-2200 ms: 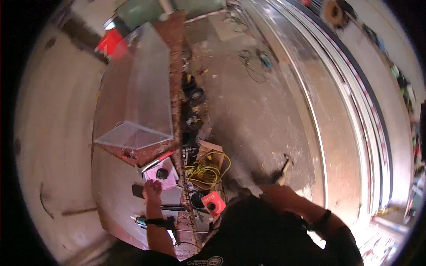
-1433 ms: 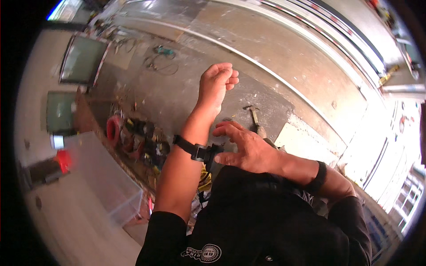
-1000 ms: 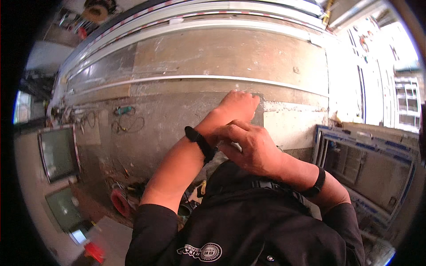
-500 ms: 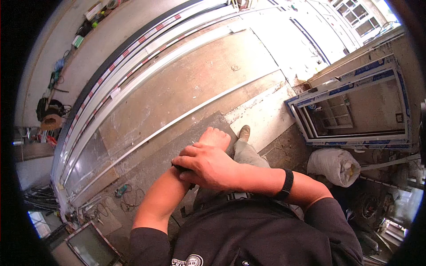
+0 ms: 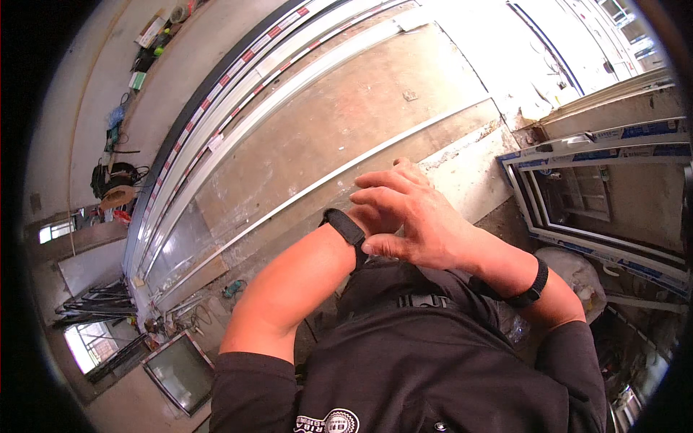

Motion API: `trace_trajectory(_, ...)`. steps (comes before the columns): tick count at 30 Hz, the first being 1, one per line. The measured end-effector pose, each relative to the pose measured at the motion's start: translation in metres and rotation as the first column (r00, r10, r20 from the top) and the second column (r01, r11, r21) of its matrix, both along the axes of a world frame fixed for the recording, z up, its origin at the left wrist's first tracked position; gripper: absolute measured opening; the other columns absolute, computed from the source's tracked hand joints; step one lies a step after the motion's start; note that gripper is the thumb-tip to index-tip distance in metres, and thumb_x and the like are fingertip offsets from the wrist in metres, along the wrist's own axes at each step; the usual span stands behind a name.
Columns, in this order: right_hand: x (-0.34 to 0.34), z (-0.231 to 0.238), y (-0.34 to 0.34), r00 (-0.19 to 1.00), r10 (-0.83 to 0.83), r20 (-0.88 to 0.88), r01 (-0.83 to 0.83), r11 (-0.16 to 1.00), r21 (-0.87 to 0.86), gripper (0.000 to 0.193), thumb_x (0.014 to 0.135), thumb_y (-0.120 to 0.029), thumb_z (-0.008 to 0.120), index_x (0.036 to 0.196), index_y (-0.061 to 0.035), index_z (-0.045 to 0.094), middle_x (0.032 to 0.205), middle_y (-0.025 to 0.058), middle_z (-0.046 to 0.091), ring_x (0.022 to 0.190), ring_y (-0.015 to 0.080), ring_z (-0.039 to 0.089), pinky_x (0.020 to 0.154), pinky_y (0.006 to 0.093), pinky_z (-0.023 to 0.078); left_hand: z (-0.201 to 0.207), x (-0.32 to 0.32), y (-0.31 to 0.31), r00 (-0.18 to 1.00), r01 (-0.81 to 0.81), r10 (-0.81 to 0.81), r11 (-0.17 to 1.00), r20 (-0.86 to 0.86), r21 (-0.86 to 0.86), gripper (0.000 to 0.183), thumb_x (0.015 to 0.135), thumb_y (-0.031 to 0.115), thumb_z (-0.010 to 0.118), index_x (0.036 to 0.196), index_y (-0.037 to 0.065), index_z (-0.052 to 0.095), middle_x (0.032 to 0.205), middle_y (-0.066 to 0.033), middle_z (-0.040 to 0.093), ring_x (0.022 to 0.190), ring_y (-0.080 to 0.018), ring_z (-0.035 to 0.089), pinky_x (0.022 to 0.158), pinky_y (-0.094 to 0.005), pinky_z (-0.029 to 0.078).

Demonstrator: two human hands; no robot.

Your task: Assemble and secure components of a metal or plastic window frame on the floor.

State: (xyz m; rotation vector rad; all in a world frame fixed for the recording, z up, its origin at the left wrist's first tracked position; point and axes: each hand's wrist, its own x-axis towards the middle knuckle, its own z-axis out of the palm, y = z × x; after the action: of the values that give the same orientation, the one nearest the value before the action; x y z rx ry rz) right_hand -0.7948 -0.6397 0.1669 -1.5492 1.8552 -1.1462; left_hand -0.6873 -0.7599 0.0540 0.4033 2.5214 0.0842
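Observation:
My left hand [image 5: 374, 219] lies mostly behind my right hand, so its fingers are hidden. Around the left wrist sits a black wrist strap [image 5: 348, 229]. Across it reaches my right hand [image 5: 422, 216], its fingers stretched out and apart with nothing seen in them. The right thumb tip is right beside the edge of the strap; whether it touches, I cannot tell. A second black band [image 5: 532, 283] circles my right wrist.
Long white profiles [image 5: 238, 108] lie to the left and far side. A window frame with blue-and-white film [image 5: 606, 249] leans at right, near a white sack [image 5: 577, 278]. A glass panel [image 5: 180, 372], cables and a teal power tool [image 5: 233, 289] lie at lower left.
My right hand has lifted off the left wrist and spread its fingers, uncovering the strap there. Both hands have shifted right and up in the picture, and the view has turned.

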Motion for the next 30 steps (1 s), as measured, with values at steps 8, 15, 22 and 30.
trace_trajectory(8, -0.065, 0.007, -0.021, 0.987, 0.007, 0.161, -0.005, 1.000, -0.011, 0.051, 0.076, -0.024, 0.079, 0.121, -0.0074, 0.062, 0.112, 0.0091, 0.065, 0.107, 0.0286, 0.060, 0.091, 0.0413, 0.042, -0.007, -0.069, -0.009, 0.987, 0.147, -0.151, 0.987, 0.053, 0.063, 0.016, 0.082, 0.019, 0.063, 0.087, 0.006, 0.070, 0.088, -0.0131, 0.072, 0.086, -0.0281, 0.071, 0.074, -0.0386, 0.054)
trace_trajectory(15, -0.131, 0.014, -0.056, 0.967, -0.104, 0.231, 0.060, 0.980, 0.188, 0.052, 0.082, -0.030, 0.076, 0.126, -0.0072, 0.060, 0.114, 0.0087, 0.064, 0.105, 0.0266, 0.059, 0.102, 0.0432, 0.035, -0.009, -0.156, -0.045, 0.937, 0.344, -0.348, 0.932, 0.021, 0.112, 0.015, 0.081, 0.019, 0.064, 0.086, 0.006, 0.070, 0.085, -0.0129, 0.072, 0.083, -0.0282, 0.071, 0.072, -0.0385, 0.054)
trace_trajectory(22, -0.179, 0.008, -0.081, 0.938, -0.331, -0.101, 0.344, 0.923, 0.170, 0.061, 0.083, -0.045, 0.073, 0.127, -0.0047, 0.059, 0.126, 0.0123, 0.061, 0.121, 0.0306, 0.053, 0.107, 0.0482, 0.032, 0.016, -0.285, -0.062, 0.825, 0.565, -0.560, 0.823, -0.079, 0.060, 0.014, 0.081, 0.018, 0.064, 0.084, 0.006, 0.070, 0.083, -0.0128, 0.072, 0.081, -0.0284, 0.071, 0.071, -0.0383, 0.054)
trace_trajectory(30, -0.268, 0.000, -0.066, 0.860, -0.510, 0.027, 0.493, 0.843, 0.216, 0.051, 0.085, -0.037, 0.071, 0.122, -0.0038, 0.060, 0.120, 0.0149, 0.063, 0.117, 0.0313, 0.056, 0.103, 0.0445, 0.038, 0.017, -0.419, -0.025, 0.660, 0.745, -0.736, 0.668, -0.149, -0.002, 0.012, 0.082, 0.017, 0.064, 0.079, 0.007, 0.071, 0.077, -0.0117, 0.072, 0.074, -0.0290, 0.072, 0.065, -0.0378, 0.054)
